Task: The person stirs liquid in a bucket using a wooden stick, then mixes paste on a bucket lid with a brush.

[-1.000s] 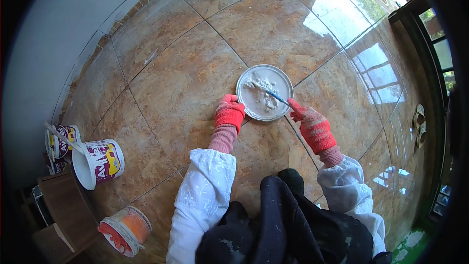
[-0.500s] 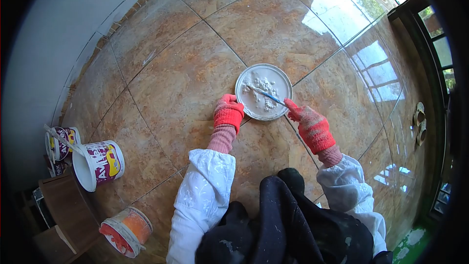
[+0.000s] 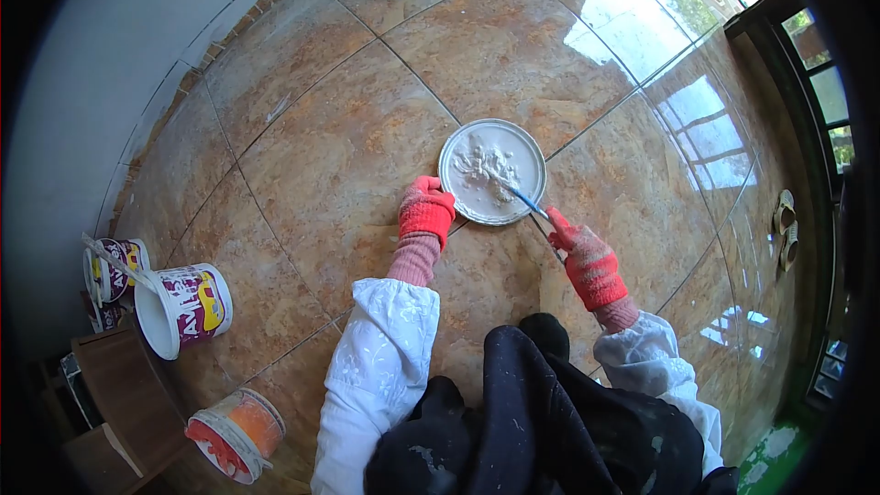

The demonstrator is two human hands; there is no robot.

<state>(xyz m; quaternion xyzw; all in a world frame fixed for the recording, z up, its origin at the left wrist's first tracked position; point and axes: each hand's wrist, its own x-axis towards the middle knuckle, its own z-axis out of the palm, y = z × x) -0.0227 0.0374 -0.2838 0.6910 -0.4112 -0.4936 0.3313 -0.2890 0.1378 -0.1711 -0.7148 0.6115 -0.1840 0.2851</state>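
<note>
A round white lid lies in front of me, with lumpy white paste spread in its middle. My left hand, in a red glove, has its fingers closed on the lid's left edge. In my right hand, also red-gloved, is a thin blue-handled tool. The tool slants up and left over the lid's lower right rim, and its tip touches the paste. The shape of the tip is hard to make out under the paste.
On the left are a white and purple bucket, another behind it, and brown wooden furniture. An orange-stained bucket stands at lower left. Shoes lie near the door frame at the right.
My right hand has moved slightly down and to the right, drawing the tool's tip from the left part of the paste toward its middle. The paste has a changed shape.
</note>
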